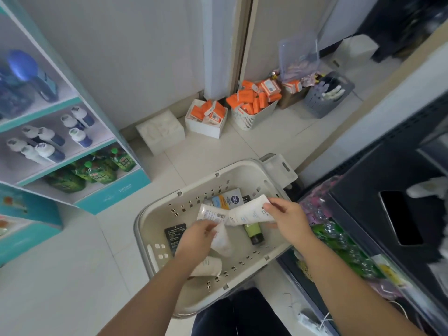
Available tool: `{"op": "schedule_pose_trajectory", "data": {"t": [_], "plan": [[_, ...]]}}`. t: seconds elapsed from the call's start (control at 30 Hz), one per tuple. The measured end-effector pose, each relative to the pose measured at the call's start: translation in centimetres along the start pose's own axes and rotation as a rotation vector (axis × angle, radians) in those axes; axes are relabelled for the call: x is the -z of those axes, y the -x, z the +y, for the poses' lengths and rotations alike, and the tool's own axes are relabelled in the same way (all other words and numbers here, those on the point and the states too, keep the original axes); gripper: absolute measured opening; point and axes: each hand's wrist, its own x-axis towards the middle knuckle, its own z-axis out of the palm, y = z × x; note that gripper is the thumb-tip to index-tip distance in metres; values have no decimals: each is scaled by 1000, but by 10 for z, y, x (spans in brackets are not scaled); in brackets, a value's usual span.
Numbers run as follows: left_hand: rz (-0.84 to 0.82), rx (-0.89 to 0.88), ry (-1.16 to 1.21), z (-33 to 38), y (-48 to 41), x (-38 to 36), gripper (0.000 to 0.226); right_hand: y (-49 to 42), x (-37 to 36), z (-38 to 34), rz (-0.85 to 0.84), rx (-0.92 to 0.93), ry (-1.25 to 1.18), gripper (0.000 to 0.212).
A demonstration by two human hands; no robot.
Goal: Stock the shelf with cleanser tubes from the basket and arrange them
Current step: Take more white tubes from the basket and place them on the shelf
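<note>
Looking down, a person's two bare forearms reach into a beige plastic basket (150, 221) with rounded corners and rows of small rectangular slots in its walls. The basket sits on pale, glossy floor tiles (72, 275).

The left hand (196, 236) has its fingers curled round a soft white plastic cleanser tube (221, 242), which hangs below the knuckles. A second white tube with a printed barcode (212, 213) lies just above those fingers; whether the hand also holds it cannot be told. The right hand (288, 217) pinches the flat end of a smooth white tube with small printed text (249, 212) between thumb and fingers, lifted over the middle of the basket.

On the basket floor are a green tube with a black cap (253, 232), a flat matte black packet (174, 235), a blue and white carton (232, 200) and another white tube (208, 266) near the left forearm.

At the left stands a teal-edged white shelf unit (72, 103), holding white bottles with dark blue bases (77, 127) and, on a lower shelf, shiny green pouches (101, 170). Against the far wall, white slotted bins hold small orange cardboard boxes (254, 98), beside a grey slotted bin (324, 98). At the right, a dark shelving unit (363, 190) carries crinkly pink and green packets (339, 234).
</note>
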Motion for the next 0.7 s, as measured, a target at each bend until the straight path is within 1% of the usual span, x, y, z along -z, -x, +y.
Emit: {"op": "schedule_pose_trajectory", "data": {"t": [0.07, 0.13, 0.2, 0.27, 0.33, 0.5, 0.6, 0.7], "plan": [[33, -102, -17, 12, -2, 20, 25, 10, 11, -10, 19, -5, -114, 24], [37, -219, -20, 31, -3, 40, 23, 21, 25, -22, 53, 11, -180, 19], [34, -319, 23, 57, -3, 59, 21, 33, 41, -33, 62, 54, -188, 14], [26, -411, 82, 89, 2, 73, 17, 48, 59, -47, 64, 103, -174, 19], [-31, -485, 143, 126, 13, 84, 17, 66, 80, -63, 81, 148, -173, 20], [-228, -635, 161, 211, 43, 81, 13, 121, 144, -82, 115, 210, -141, 12], [-345, -722, 149, 259, 69, 59, 12, 165, 187, -78, 187, 259, -44, 14], [-436, -817, 117, 305, 106, 23, 16, 216, 228, -64, 267, 293, -23, 15]]}}
